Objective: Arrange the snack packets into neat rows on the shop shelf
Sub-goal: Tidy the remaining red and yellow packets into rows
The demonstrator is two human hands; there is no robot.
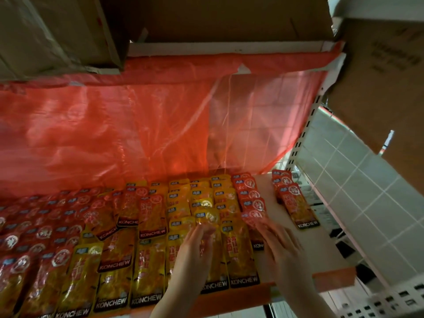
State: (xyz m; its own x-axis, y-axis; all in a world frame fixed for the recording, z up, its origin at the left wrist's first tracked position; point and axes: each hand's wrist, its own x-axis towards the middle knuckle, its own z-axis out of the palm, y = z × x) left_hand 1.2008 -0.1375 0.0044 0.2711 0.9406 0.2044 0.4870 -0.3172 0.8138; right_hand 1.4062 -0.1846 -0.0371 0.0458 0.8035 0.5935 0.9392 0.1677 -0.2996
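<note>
Red packets, left (34, 239): overlapping rows, some skewed near the yellow ones.
Yellow packets, centre (202, 203): lined up in columns on the shelf (305, 253).
Left hand (195, 251): fingers straight, pressing flat on a yellow column; grasping nothing.
Right hand (280, 246): blurred, fingers extended over the red column (251, 198); grip cannot be told.
Small red stack, far right (294, 200): stands apart.
Risk: slick overlapping packets may slide and fan out if pushed too hard.

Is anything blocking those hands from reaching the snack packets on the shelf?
Nothing visible does. The left hand already rests on the yellow packets, and the right hand lies on the red packets.
</note>
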